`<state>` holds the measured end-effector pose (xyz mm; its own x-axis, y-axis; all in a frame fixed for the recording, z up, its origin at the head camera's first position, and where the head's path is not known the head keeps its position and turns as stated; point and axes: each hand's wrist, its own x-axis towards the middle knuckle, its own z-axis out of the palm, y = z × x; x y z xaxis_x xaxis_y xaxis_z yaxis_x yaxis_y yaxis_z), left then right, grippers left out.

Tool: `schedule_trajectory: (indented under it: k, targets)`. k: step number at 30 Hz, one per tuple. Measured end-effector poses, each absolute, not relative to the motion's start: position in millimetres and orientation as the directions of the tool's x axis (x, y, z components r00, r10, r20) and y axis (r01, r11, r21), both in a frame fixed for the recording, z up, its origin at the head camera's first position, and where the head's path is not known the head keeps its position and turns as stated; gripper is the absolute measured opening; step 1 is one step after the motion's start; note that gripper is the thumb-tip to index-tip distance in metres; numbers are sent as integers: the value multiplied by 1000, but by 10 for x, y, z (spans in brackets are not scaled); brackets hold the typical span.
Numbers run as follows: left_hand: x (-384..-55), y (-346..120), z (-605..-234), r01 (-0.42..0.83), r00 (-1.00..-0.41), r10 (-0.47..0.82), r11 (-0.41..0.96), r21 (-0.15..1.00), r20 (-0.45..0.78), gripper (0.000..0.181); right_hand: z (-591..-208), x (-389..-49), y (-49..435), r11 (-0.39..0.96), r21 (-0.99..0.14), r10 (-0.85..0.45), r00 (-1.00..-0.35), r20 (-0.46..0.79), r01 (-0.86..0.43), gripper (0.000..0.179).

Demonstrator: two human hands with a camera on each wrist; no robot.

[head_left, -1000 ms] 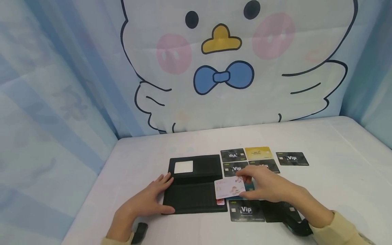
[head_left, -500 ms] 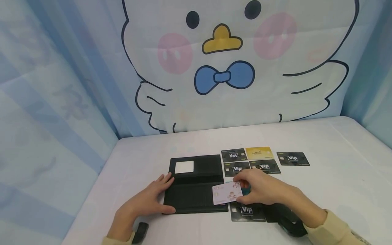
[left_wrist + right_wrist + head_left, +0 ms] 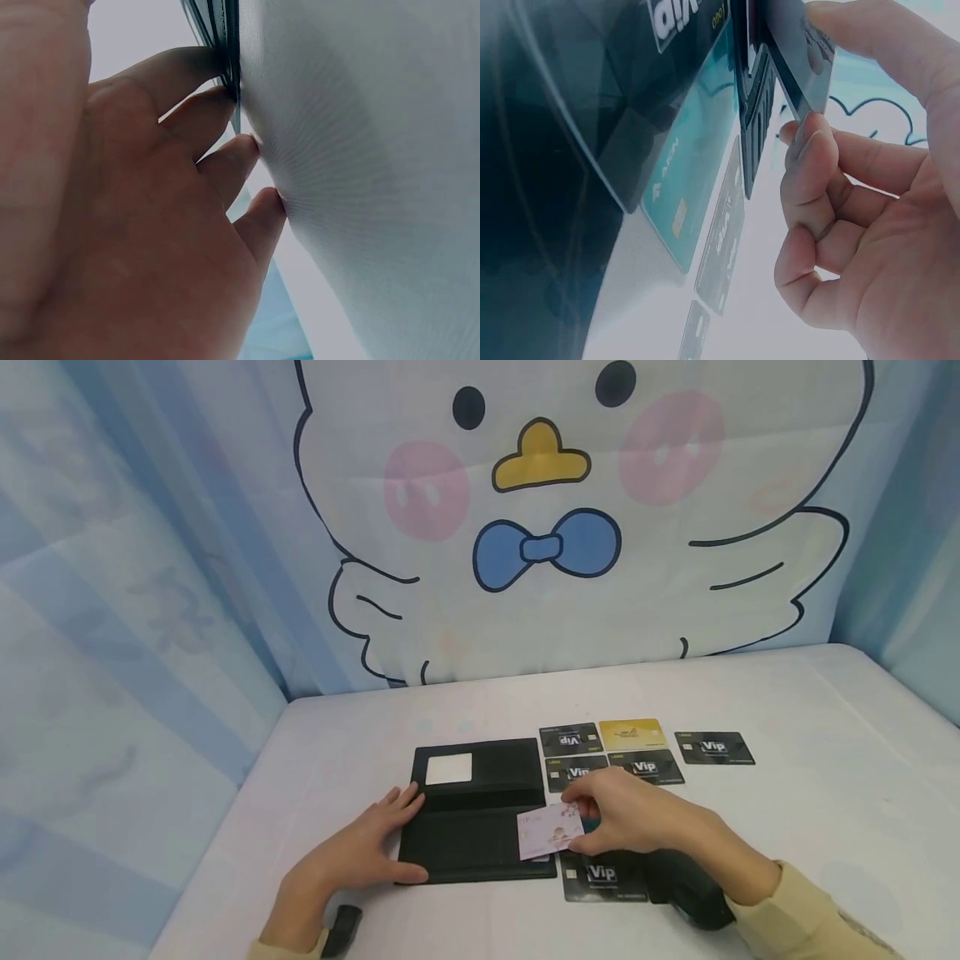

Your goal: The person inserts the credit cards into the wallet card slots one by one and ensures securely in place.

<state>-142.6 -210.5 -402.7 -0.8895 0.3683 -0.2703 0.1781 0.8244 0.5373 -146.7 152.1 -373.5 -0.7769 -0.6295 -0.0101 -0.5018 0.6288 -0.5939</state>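
A black card wallet (image 3: 465,847) lies unfolded on the white table, a white rectangle showing in its upper half. My left hand (image 3: 362,842) rests at the wallet's left edge, fingers spread along the side and thumb on the lower left corner. In the left wrist view the fingertips (image 3: 262,202) touch the tablecloth and the wallet's edge. Between thumb and fingers, my right hand (image 3: 637,817) pinches a pink and white card (image 3: 550,833) by its right end. The card is slightly tilted and overlaps the right part of the wallet's lower half, hiding what lies beneath.
Right of the wallet lie several black VIP cards (image 3: 603,877), a gold card (image 3: 633,735) and a teal card (image 3: 690,172) partly under the right hand. One black card (image 3: 715,747) lies apart at the right. A cartoon-printed curtain (image 3: 547,635) stands behind the table.
My right hand has moved left and slightly down with the pink and white card, bringing it further over the wallet's lower half. My left hand has stayed put.
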Motion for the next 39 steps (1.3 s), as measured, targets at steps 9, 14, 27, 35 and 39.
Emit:
schedule_trajectory:
  k: [9, 14, 27, 35, 39]
  targets:
    - [-1425, -2083, -4030, 161, -893, 348, 837, 523, -284, 103, -3878, -1455, 1340, 614, -625, -632, -775, -24, -482, 50]
    - [-1419, -2082, -4033, 159, -890, 355, 829, 537, -285, 103, -3904, -1443, 1262, 626, -605, -627, -779, -17, -491, 50]
    - [-1406, -2096, -4020, 153, -895, 344, 834, 531, -283, 103, -3903, -1443, 1292, 639, -600, -623, -781, -37, -482, 48]
    - [-1409, -2086, -4009, 149, -896, 342, 832, 535, -282, 103, -3890, -1431, 1218, 632, -514, -652, -757, 51, -580, 40]
    - [-1408, -2090, -4007, 152, -899, 340, 833, 532, -276, 102, -3900, -1429, 1172, 656, -478, -646, -762, 44, -584, 41]
